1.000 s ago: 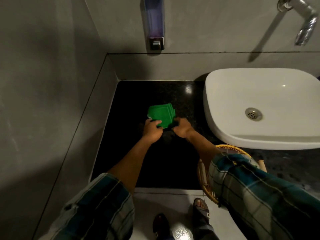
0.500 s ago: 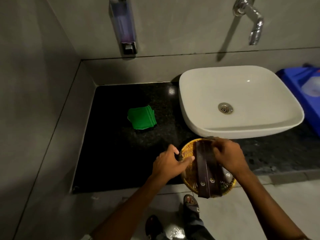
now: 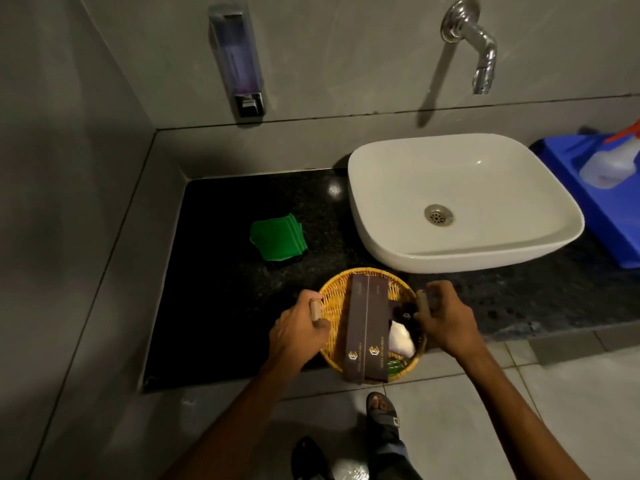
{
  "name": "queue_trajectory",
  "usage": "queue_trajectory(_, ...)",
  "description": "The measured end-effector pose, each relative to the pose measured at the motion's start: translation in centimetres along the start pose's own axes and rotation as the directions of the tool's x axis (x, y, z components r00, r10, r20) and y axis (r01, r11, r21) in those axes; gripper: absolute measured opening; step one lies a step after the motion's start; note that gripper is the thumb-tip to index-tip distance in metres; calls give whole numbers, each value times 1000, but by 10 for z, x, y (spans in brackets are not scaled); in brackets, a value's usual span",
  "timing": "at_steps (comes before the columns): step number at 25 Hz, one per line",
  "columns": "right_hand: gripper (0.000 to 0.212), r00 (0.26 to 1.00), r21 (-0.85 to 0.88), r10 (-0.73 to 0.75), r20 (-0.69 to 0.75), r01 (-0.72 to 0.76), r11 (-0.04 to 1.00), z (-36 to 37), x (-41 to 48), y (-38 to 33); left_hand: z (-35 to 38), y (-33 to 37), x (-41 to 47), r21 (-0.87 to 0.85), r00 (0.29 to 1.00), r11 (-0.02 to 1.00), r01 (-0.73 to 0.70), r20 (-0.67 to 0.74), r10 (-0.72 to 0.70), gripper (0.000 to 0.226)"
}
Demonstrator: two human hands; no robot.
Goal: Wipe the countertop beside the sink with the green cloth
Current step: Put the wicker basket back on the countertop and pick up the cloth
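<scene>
I am gripping the basket (image 3: 372, 325) with both hands at the front edge of the surface (image 3: 221, 306). My left hand (image 3: 298, 332) is closing its fingers (image 3: 320, 323) around the left wooden handle, and my right hand (image 3: 446, 318) is curling around the right handle. Two dark boxes (image 3: 365, 327) are lying across the basket. The cloth (image 3: 277, 239) is lying folded and untouched toward the surface's middle, left of the sink (image 3: 464, 202), well apart from my hands.

Spray bottle (image 3: 614, 164) cut by right edge — box print (image 3: 360, 356) unreadable.
</scene>
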State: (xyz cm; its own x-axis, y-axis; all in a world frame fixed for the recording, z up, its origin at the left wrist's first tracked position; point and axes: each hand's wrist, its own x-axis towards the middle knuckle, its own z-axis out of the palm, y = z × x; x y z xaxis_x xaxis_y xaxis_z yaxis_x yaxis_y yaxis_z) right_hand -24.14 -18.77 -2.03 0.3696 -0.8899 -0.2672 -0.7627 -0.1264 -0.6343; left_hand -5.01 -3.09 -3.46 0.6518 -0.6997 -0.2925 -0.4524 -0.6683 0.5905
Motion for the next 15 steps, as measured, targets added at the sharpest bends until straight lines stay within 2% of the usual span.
queue_trajectory(3, 32, 987, 101, -103, 126, 91, 991, 31, -1, -36, -33, -34, 5, 75, 985, 992, 97, -148, -85, 38)
queue_trajectory(7, 41, 946, 118, -213, 244, 189, 975, 83, 5, -89, -78, -88, 14, 149, 960, 972, 180, -243, -141, 39)
queue_trajectory(12, 49, 896, 108, -230, 380, 204, 973, 122, 16, -117, -97, -118, 18, 153, 951, 953, 262, -211, -227, 40)
queue_trajectory(15, 53, 890, 97, -185, 417, 158, 983, 111, 44, -118, -102, -111, 34, 236, 929, 912, 336, -246, -278, 54)
